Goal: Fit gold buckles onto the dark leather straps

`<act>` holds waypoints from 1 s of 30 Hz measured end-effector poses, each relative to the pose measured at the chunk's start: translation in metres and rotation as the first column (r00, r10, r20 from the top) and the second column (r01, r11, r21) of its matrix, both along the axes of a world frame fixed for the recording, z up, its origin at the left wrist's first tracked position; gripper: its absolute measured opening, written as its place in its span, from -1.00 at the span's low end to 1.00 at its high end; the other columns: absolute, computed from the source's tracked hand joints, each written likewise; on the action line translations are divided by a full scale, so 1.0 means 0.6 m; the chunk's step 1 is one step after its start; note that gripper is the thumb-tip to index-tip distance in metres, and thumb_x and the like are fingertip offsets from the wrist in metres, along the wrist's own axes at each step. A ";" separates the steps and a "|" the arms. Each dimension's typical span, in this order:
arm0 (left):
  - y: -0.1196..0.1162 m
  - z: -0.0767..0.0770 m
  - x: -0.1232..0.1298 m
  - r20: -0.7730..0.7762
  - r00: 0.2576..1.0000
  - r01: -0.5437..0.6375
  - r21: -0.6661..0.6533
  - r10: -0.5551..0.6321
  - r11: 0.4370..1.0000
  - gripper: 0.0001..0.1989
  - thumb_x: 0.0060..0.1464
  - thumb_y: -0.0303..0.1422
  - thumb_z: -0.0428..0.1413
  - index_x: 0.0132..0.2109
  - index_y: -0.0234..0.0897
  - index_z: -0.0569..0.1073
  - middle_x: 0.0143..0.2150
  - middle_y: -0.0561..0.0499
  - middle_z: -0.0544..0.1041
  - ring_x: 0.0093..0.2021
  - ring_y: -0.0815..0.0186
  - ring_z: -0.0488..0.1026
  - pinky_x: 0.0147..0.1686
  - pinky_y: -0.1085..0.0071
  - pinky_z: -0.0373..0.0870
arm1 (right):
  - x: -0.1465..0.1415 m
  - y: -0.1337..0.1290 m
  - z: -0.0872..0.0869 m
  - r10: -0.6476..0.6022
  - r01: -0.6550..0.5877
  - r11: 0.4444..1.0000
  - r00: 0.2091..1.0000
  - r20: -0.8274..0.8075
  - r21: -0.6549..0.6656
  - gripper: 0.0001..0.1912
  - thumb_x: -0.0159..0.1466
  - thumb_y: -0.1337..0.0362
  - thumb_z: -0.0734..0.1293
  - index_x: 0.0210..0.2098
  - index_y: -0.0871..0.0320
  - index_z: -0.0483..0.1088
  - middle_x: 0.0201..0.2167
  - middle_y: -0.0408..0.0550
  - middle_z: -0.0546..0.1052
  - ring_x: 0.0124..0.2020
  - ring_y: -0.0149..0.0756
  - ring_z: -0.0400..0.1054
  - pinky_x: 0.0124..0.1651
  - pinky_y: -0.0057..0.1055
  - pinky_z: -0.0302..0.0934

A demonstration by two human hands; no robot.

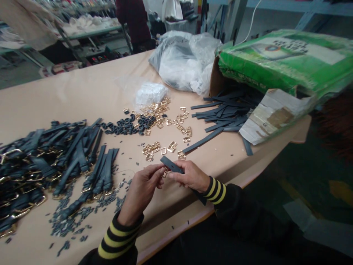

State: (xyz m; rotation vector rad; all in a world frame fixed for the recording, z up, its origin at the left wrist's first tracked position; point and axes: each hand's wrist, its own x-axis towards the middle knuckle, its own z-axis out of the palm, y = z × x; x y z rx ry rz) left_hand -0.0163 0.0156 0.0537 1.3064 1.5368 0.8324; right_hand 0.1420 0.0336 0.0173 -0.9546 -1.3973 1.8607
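Note:
Near the table's front edge my right hand (191, 176) is closed on a dark strap (171, 164), whose one end points up and left while the other hangs below the wrist. My left hand (146, 187) pinches a small gold buckle (165, 172) beside the strap's upper part; fingers partly hide it. Just beyond the hands lie loose gold buckles (151, 147). Farther back is a heap of small dark loops (129, 125). Finished-looking straps with gold buckles (79, 151) are piled at the left, with small dark scraps (68, 217) in front of them.
Loose dark straps (223, 110) spill from a green cardboard box (275, 62) at the back right, with a torn flap. Plastic bags (184, 60) stand at the table's back (110, 81). Two people are partly visible beyond, near other work tables.

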 end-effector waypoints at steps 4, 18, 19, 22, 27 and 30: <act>-0.016 -0.006 0.002 -0.235 0.972 0.002 0.130 0.029 0.992 -0.74 -0.05 -0.24 0.10 -0.20 -0.27 0.42 -0.56 0.09 0.43 -0.62 0.39 0.35 -0.62 0.49 0.32 | -0.006 -0.006 0.000 0.027 -0.029 0.999 0.998 -0.053 -0.034 -0.73 0.12 0.23 0.30 -0.24 0.29 0.34 -0.55 -0.20 0.33 -0.66 -0.59 0.16 -0.63 -0.63 0.10; -0.051 -0.018 0.032 -0.560 0.828 0.238 0.323 -0.018 0.916 -0.82 0.04 -0.35 -0.03 -0.23 -0.25 0.42 -0.38 -0.05 0.42 -0.42 0.26 0.40 -0.42 0.36 0.36 | -0.012 -0.026 -0.008 -0.273 0.144 0.924 0.898 0.346 0.355 -0.86 0.09 0.29 0.27 -0.52 0.19 0.21 -0.64 -0.24 0.24 -0.57 -0.48 0.13 -0.50 -0.54 0.02; -0.053 -0.019 0.034 -0.566 0.824 0.246 0.323 -0.022 0.914 -0.83 0.05 -0.35 -0.04 -0.26 -0.25 0.42 -0.36 -0.07 0.43 -0.41 0.26 0.41 -0.41 0.36 0.36 | -0.010 -0.026 -0.006 -0.303 0.143 0.907 0.874 0.379 0.395 -0.87 0.09 0.31 0.27 -0.51 0.19 0.20 -0.62 -0.24 0.24 -0.56 -0.47 0.14 -0.48 -0.52 0.02; -0.055 -0.017 0.033 -0.436 0.898 0.178 0.247 -0.055 0.952 -0.84 0.05 -0.31 -0.02 -0.28 -0.26 0.40 -0.37 -0.04 0.45 -0.46 0.30 0.42 -0.45 0.39 0.37 | -0.001 -0.025 0.001 -0.203 0.075 0.921 0.929 0.309 0.382 -0.92 0.09 0.36 0.26 -0.39 0.19 0.24 -0.56 -0.22 0.30 -0.52 -0.47 0.18 -0.43 -0.52 0.08; -0.049 0.009 0.019 -0.157 0.987 0.040 0.029 -0.035 0.999 -0.80 0.01 -0.24 0.05 -0.32 -0.31 0.39 -0.51 0.04 0.45 -0.57 0.39 0.37 -0.55 0.46 0.35 | 0.004 -0.022 -0.004 0.105 -0.100 0.987 0.994 -0.034 0.126 -0.85 0.14 0.30 0.25 -0.30 0.23 0.25 -0.57 -0.23 0.32 -0.63 -0.55 0.18 -0.57 -0.60 0.11; -0.045 0.015 0.014 -0.063 0.998 0.010 -0.016 -0.011 1.000 -0.82 -0.01 -0.27 0.07 -0.34 -0.33 0.38 -0.54 0.07 0.44 -0.57 0.39 0.36 -0.53 0.46 0.36 | 0.002 -0.024 -0.010 0.096 -0.092 0.993 0.994 -0.060 0.073 -0.88 0.14 0.32 0.25 -0.34 0.25 0.27 -0.51 -0.17 0.39 -0.68 -0.60 0.15 -0.62 -0.64 0.08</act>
